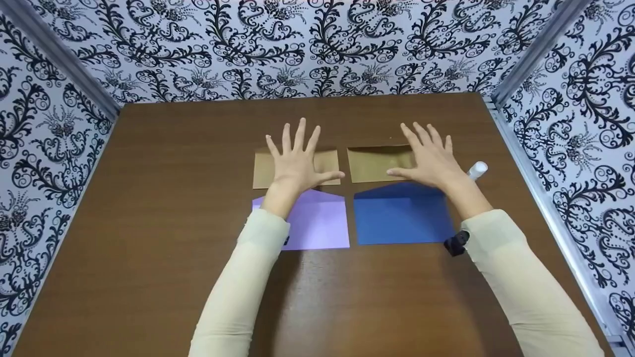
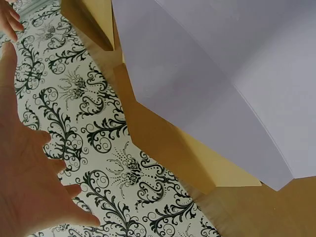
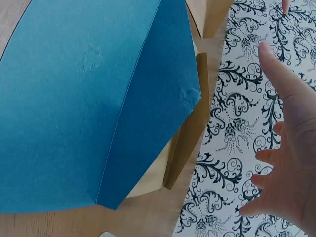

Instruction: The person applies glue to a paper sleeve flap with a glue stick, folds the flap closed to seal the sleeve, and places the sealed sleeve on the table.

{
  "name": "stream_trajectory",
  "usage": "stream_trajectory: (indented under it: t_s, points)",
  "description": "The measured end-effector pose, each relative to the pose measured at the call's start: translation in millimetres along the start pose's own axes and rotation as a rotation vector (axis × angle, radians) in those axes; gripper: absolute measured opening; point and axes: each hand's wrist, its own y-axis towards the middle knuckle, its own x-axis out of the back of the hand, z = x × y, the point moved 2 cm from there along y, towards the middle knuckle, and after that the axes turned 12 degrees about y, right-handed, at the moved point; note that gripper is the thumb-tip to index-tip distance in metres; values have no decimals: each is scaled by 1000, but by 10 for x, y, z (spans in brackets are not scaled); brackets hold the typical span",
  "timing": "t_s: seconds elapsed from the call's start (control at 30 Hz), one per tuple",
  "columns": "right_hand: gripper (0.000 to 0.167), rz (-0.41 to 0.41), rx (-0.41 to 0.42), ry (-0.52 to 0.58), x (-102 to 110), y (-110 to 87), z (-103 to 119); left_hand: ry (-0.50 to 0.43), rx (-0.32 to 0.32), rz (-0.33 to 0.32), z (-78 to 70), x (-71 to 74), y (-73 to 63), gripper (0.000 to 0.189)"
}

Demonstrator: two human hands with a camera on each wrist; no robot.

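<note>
- Toward the surface's (image 1: 173, 223) far edge, left hand (image 1: 295, 167) outstretched above left brown envelope (image 1: 263, 171), grip spread
- Right hand (image 1: 432, 159), grip also spread, above right brown envelope (image 1: 372, 166)
- Front-edge side: lilac envelope (image 1: 320, 223), blue envelope (image 1: 402, 220)

Envelopes (image 1: 403, 220) on table (image 1: 173, 198), two behind two

In my head view, the left hand (image 1: 296, 166) hides the middle of the left brown envelope (image 1: 327, 161), and its wrist and left sleeve (image 1: 233, 292) cover the purple envelope's (image 1: 320, 223) left part. The right hand (image 1: 431, 158) covers one end of the right brown envelope (image 1: 374, 166); at 3 o'clock, its wrist hides the white tube's (image 1: 477, 170) lower end. In my right wrist view, the blue envelope (image 3: 74, 103) is cut off at 9 and 12 o'clock; a white sliver (image 3: 106, 234) at 7 o'clock I can't identify.
</note>
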Motion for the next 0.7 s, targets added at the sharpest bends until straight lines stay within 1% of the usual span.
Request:
stream_trajectory:
  t_s: [0.13,0.37,0.53,0.7]
  points:
    - [111,-20,9,-10,58,-31,-56,-12,-12,-1,-10,3,-38,121]
    - [105,-57,3,-19,193,-87,-145,-47,-35,9,-9,43,-59,124]
    - [98,-89,30,-22,225,-130,-217,-70,-43,17,-10,60,-99,124]
    - [94,-112,46,-20,242,-170,-286,-64,-46,4,-7,84,-134,122]
